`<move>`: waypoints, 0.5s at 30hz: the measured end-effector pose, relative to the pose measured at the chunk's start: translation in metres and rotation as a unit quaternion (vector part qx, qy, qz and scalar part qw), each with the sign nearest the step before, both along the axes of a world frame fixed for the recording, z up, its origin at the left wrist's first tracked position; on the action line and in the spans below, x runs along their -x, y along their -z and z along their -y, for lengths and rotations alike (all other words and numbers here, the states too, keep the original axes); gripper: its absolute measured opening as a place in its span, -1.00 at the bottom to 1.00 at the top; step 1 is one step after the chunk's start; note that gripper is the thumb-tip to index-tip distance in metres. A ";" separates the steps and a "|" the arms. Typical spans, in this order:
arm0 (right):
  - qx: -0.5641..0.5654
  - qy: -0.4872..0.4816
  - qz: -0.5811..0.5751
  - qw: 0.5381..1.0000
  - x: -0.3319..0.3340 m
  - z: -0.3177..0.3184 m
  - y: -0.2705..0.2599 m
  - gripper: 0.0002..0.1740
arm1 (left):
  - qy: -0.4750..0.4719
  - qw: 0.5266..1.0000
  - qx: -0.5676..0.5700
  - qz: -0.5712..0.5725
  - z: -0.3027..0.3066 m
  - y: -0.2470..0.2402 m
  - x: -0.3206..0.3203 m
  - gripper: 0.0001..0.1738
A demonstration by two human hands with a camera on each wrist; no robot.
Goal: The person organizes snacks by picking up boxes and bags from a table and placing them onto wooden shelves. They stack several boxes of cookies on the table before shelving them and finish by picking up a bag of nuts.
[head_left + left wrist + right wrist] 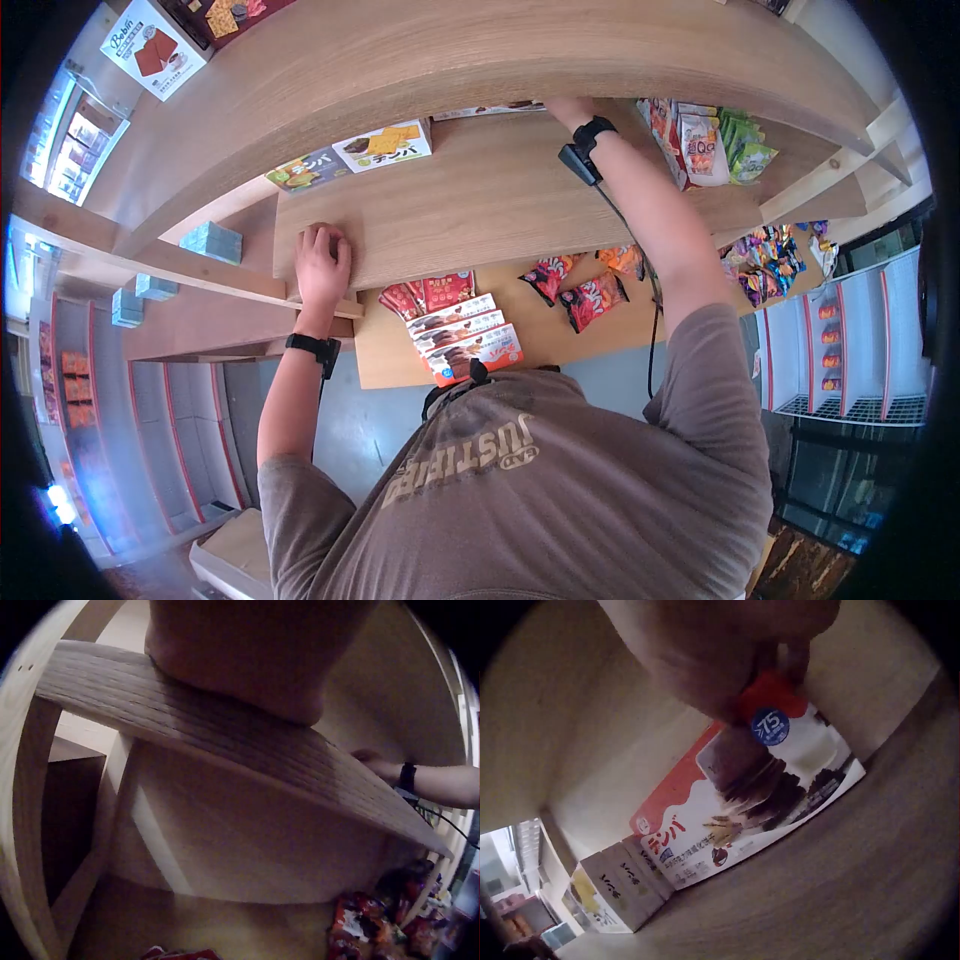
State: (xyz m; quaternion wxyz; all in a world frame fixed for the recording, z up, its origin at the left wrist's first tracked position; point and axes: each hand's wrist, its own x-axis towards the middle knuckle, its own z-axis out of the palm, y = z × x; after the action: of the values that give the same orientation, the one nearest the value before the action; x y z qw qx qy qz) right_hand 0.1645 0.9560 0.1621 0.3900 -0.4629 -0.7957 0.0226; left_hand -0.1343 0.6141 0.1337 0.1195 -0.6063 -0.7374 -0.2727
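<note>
My right hand (727, 645) pinches the top edge of a red and white biscuit box (757, 795) with a blue round mark, which stands on the shelf. Beside that box, several narrower boxes (626, 881) stand in a row. In the head view, the upper board hides most of this hand (568, 110) and all but a strip of the boxes near it. My left hand (323, 262) rests on the left front part of the wooden shelf (440, 225), fingers bent, holding nothing. A grey biscuit box (308, 170) and a white one (384, 147) stand behind it.
Bagged snacks (705, 148) stand at the shelf's right end. On the lower board lie red packets (445, 292), several biscuit boxes (470, 350) and dark snack bags (592, 302). The upper board (480, 60) overhangs my right hand. A cable (625, 225) runs from the right wrist.
</note>
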 end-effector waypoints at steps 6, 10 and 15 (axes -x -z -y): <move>-0.031 0.051 0.028 0.998 -0.007 -0.021 0.023 -0.52 | -0.007 1.000 -0.006 -0.013 0.000 -0.001 -0.002 -0.93; 0.016 0.023 -0.032 0.999 -0.010 -0.020 0.026 -0.50 | -0.002 1.000 -0.020 -0.015 -0.001 0.000 -0.001 -0.93; 0.078 -0.011 -0.104 0.991 -0.014 -0.015 0.026 -0.47 | -0.005 1.000 -0.014 -0.012 -0.001 0.001 0.000 -0.91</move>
State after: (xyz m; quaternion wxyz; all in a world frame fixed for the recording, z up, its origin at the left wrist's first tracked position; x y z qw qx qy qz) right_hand 0.1785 0.9707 0.1356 0.4334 -0.4779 -0.7517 0.1367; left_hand -0.1343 0.6147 0.1332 0.1382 -0.6041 -0.7352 -0.2747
